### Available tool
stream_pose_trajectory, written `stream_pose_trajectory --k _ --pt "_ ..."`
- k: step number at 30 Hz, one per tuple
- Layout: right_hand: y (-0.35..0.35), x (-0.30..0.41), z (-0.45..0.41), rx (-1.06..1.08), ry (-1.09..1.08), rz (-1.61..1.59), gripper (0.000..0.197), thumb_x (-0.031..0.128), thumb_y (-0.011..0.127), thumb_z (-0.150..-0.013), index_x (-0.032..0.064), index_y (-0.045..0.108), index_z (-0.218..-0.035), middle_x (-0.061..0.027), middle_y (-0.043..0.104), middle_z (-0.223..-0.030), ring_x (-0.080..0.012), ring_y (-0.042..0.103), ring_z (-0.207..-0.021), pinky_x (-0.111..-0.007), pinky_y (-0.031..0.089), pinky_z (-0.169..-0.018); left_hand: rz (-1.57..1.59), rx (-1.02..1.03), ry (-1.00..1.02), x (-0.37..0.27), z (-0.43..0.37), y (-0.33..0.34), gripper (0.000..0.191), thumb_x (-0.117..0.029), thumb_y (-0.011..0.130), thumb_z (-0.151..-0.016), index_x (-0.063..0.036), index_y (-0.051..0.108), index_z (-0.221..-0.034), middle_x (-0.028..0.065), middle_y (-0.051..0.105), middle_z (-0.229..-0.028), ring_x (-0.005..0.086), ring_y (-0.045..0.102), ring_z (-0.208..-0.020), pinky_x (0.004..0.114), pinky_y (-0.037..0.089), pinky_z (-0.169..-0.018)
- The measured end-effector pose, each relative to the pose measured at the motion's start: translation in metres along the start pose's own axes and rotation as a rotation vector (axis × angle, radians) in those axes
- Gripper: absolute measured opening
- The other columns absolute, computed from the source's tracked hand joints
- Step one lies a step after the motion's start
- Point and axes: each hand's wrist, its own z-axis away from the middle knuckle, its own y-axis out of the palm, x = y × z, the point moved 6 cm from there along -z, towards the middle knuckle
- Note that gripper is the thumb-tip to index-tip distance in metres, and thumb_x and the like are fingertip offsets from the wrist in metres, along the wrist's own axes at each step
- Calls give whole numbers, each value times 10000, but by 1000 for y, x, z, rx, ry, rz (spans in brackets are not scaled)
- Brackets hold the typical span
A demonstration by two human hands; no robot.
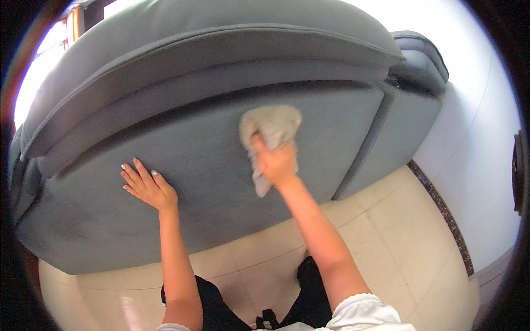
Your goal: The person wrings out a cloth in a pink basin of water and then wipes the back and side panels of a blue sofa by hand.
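A grey upholstered sofa seat [211,182] spreads out in front of me. My right hand [276,163] grips a bunched, light-grey cloth [275,122], slightly blurred, over the middle right of the seat. One corner of the cloth hangs down beside my wrist. Whether the cloth presses on the fabric or hovers just above it, I cannot tell. To the left, my left hand [147,186] rests palm down on the seat, fingers spread and holding nothing.
The padded sofa back [232,49] rises beyond the seat. At right, a seam gap [364,145] divides off another section with its own cushion [420,62]. A pale wall [463,165] with a dark skirting strip [443,219] borders the tiled floor [372,248].
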Motion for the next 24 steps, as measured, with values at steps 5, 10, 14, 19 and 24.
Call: stream_pose_trajectory --k 5,10,14,19,24 --pt "-47 -94 13 -289 382 121 381 100 497 -693 -13 463 -1055 -172 344 -1236 -362 310 -1129 -434 234 -931 15 23 12 -2 0 -4 441 -213 293 -822 -15 354 -1212 179 236 -1305 316 148 -1234 475 36 -965" --pt "-52 -127 44 -483 652 89 366 101 502 -686 -31 465 -1025 -181 342 -1235 -367 280 -1145 -441 192 -950 17 20 3 -2 0 1 446 -232 299 -829 -57 322 -1238 157 201 -1325 328 150 -1229 497 50 -959" --pt "-37 -81 18 -438 505 89 321 99 507 -677 -36 494 -968 -182 366 -1217 -383 289 -1133 -471 212 -931 -2 14 -5 -3 1 4 457 -240 294 -822 -35 328 -1229 176 218 -1313 342 162 -1221 501 58 -956" --pt "-29 -28 -14 -314 174 -20 310 98 513 -645 15 535 -943 -148 438 -1165 -336 407 -1027 -409 338 -842 -43 -18 -17 0 -1 1 459 -272 280 -834 -52 326 -1233 163 223 -1314 344 186 -1211 509 84 -952" --pt "-26 -26 -15 -184 200 35 322 100 521 -601 44 561 -916 -96 487 -1130 -226 506 -842 -309 373 -679 -55 -50 -2 -4 0 4 451 -255 283 -829 -38 341 -1221 177 235 -1305 355 192 -1206 507 89 -952"
